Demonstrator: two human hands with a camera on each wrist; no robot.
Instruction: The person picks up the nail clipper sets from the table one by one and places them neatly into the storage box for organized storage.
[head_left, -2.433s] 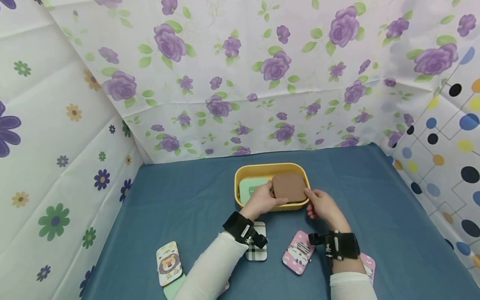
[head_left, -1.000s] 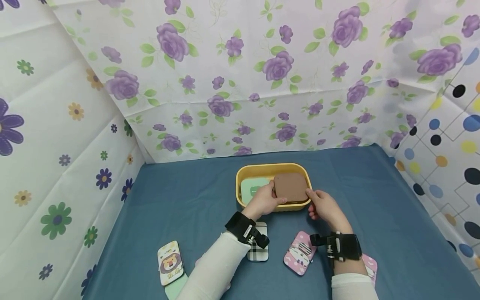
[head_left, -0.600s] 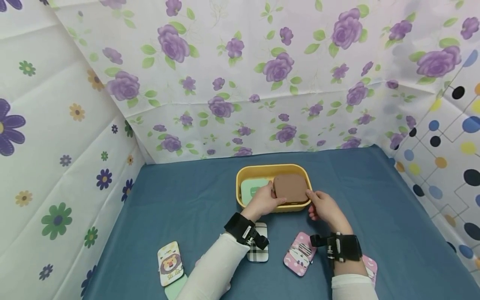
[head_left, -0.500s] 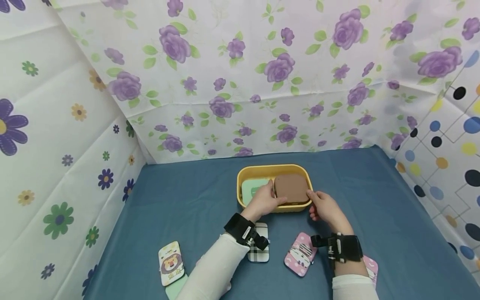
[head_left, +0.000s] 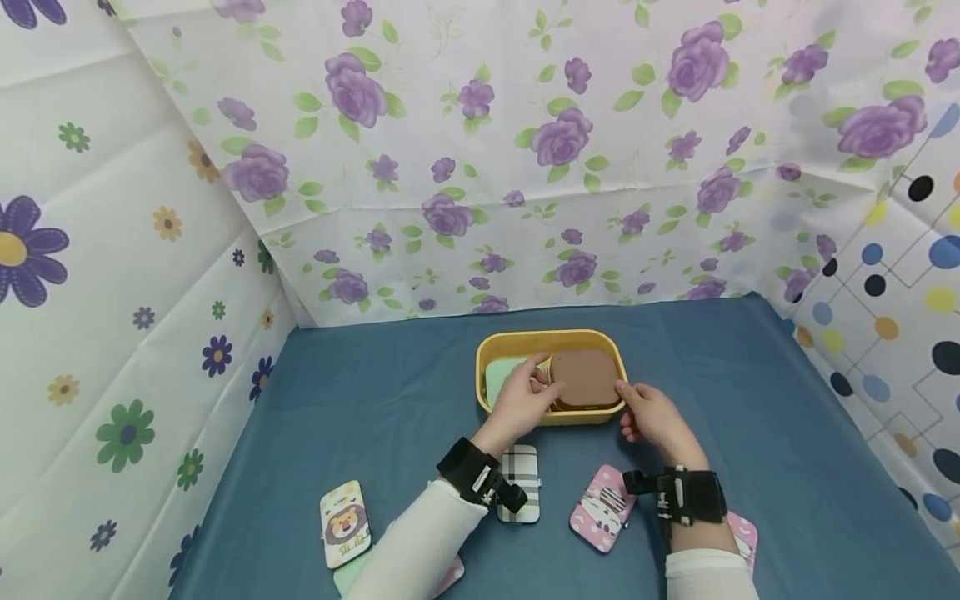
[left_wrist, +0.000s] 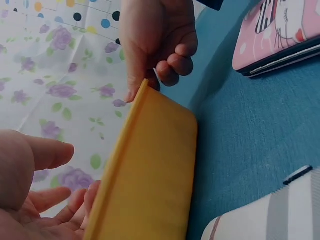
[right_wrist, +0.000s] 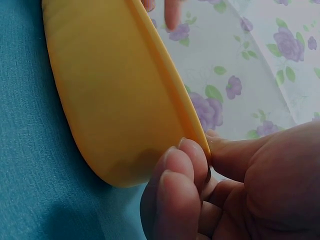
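Observation:
A yellow rectangular box (head_left: 551, 337) stands on the blue cloth near the back wall. Inside it, a flat brown case with rounded corners (head_left: 585, 379) lies at the right, and a mint-green case (head_left: 498, 377) at the left is partly covered by my left hand (head_left: 517, 407). That hand hovers over the box's front rim, thumb and fingers spread apart, holding nothing. At the box's right front corner, my right hand (head_left: 654, 417) pinches the rim between thumb and fingers. The right wrist view shows this grip on the yellow wall (right_wrist: 110, 90) up close.
In front of the box lie a plaid case (head_left: 520, 487) and a pink cartoon case (head_left: 602, 508). A lion case (head_left: 346, 525) rests on a mint one (head_left: 351, 573) at left. Another pink case (head_left: 742, 533) is partly behind the right forearm. Patterned cloth walls enclose three sides.
My left hand has let go of the brown case and drawn slightly left, its fingers spreading. The brown case now sits within the box's right side. My right hand stays at the rim.

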